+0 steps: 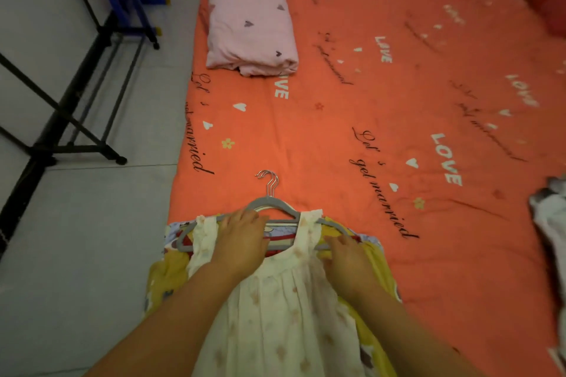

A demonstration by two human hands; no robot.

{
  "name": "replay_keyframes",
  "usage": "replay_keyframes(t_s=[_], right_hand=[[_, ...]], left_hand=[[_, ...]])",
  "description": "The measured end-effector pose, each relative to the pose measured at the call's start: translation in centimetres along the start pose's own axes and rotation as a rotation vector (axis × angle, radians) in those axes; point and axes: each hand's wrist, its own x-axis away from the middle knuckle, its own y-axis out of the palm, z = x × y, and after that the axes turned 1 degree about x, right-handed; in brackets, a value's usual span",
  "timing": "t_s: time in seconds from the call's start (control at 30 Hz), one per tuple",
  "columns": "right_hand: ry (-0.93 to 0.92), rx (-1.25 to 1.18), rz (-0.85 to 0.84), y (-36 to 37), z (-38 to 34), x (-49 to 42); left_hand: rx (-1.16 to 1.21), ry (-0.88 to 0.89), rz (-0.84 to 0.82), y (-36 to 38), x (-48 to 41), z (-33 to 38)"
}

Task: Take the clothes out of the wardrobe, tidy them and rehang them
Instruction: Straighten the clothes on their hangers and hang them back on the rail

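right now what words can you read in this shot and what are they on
"LOVE": white block letters, repeated on the orange bedspread.
"Let's get married": black script, repeated on the same bedspread; the far repeats are too blurred to read.
No words show on the pink folded blanket or the cream dress.

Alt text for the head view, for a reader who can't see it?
A person's left hand and right hand rest on the neckline of a cream dress on a grey hanger, laid over a yellow printed garment at the near edge of an orange bedspread. A folded pink blanket lies at its far end.
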Motion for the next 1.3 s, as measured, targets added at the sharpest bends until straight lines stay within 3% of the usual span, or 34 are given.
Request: replay_keyframes(t_s=[0.17,0.53,0.9,1.3], right_hand=[[0.037,-0.108,0.137,-5.1,-0.2,9.7],[0.404,-0.203,0.318,-10.1,2.7,31.3],[0.627,-0.230,0.461,-10.9,15.0,49.1],[0.716,-0.267,0.489,-11.6,34.3,63.3]], left_hand=[[0.001,0.102,-0.013,-7.0,5.8,3.4],[-0.057,0.512,0.012,-14.7,16.3,16.7],[-0.138,0.818,-0.038,-11.8,25.7,37.3],[-0.213,0.909,-0.095,-6.4,33.8,62.4]])
